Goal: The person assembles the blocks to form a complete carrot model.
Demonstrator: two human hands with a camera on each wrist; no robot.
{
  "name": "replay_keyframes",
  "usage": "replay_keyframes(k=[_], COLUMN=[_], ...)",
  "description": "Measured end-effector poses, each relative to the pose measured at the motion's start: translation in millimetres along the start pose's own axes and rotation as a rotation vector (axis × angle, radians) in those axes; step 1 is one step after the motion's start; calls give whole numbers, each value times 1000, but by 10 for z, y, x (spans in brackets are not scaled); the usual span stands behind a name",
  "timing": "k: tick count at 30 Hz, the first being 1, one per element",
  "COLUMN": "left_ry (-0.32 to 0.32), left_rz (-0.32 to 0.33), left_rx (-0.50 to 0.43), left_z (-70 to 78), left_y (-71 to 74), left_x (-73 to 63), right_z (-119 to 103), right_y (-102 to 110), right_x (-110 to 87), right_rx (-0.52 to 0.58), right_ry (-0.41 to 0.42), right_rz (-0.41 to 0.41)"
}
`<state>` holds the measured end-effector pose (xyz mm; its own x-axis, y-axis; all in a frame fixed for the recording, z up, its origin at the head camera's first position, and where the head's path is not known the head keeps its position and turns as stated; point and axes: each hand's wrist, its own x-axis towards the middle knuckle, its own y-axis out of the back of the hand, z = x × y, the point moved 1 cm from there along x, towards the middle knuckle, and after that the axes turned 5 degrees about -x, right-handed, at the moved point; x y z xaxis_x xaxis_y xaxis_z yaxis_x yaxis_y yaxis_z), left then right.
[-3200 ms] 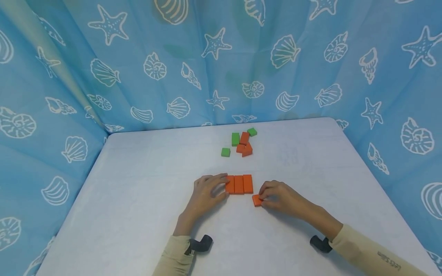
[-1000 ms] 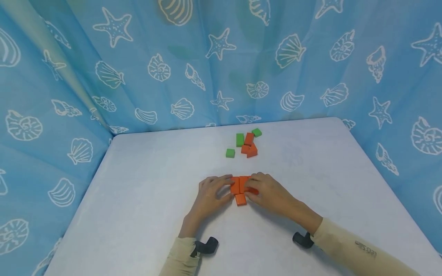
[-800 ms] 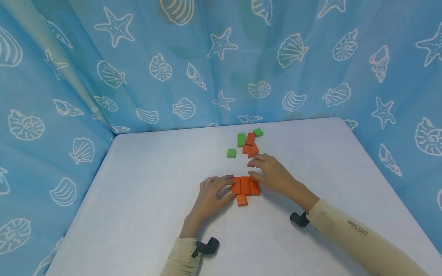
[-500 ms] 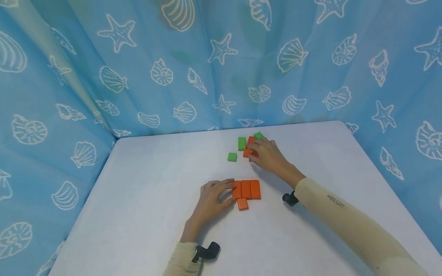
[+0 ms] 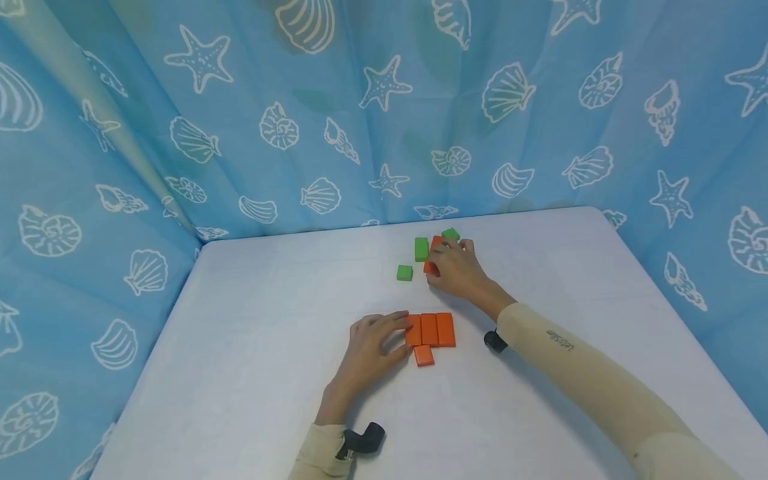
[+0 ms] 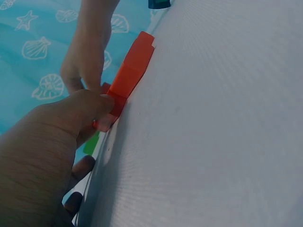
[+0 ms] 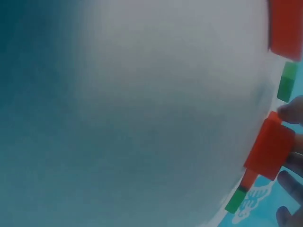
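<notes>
Clock per head view, 12 = away from the person. Right hand [image 5: 456, 270] has gone from the orange row to the far cluster; 1.0 s ago it was on the row's right orange block [image 5: 445, 329]. Now its fingers are bent at the cluster orange block [image 5: 429, 267]; can't tell if that's a pinch or just contact. Other orange block [image 5: 437, 242] sits toward 12 of those fingertips.

Left hand [image 5: 370, 343] unchanged: thumb and index curled round the ends of the left orange block [image 5: 414, 331], middle orange block [image 5: 429, 329] next to it at 3. Small orange block [image 5: 424, 355] was at the right fingers, 4 o'clock of the row, 3.2 s ago; now tucked against the row's 6 o'clock side, just beside the left thumb.

Edges: far green block [image 5: 451, 234] near the table's [image 5: 258, 360] 12 o'clock edge, blue curtain [image 5: 240, 153] past it. Tight at 10: green rectangular block [image 5: 421, 249], small green block [image 5: 405, 273] near right fingertips. Room: wide tabletop at 9 from left hand, at 3 from right hand, plus a strip between row and cluster.
</notes>
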<state>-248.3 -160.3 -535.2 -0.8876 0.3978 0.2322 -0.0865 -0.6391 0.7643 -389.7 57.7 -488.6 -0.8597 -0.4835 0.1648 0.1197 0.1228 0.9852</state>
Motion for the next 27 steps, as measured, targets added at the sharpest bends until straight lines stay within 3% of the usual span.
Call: replay_keyframes(k=[6,19,27], left_ry=[-1,-17,-26], left_rz=[5,9,22], left_rx=[6,11,-10], left_z=[33,49,40], left_y=[16,46,15], left_x=[28,30,-1], right_z=[-18,-27,56], right_y=[52,115,95], right_x=[-33,-411,-649], right_rx=[14,77,116], right_ry=[63,191,149], right_rz=[48,5,-34])
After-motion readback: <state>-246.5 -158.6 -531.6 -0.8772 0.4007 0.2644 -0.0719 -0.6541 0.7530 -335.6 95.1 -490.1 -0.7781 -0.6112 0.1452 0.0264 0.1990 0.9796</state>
